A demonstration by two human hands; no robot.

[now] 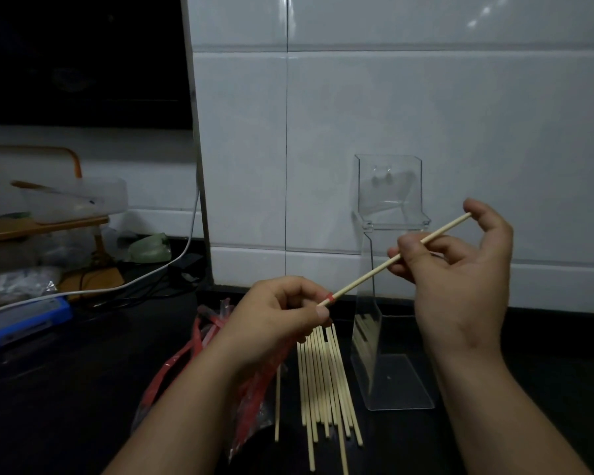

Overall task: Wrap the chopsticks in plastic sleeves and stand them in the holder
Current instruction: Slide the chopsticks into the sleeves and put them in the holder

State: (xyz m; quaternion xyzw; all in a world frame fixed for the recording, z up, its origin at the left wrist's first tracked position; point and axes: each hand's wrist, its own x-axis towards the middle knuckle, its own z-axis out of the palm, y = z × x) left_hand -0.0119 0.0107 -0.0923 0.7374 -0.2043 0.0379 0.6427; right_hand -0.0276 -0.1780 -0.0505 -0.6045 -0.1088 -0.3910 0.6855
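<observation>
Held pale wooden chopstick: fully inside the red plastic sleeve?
No, red plastic sleeve covers only the tip of the pale wooden chopstick at the left hand; the rest up to the right hand is bare.

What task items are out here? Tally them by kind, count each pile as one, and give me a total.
Held chopstick: 1
Pile of loose chopsticks: 1
Heap of red sleeves: 1
Clear holder: 1
Total: 4
</observation>
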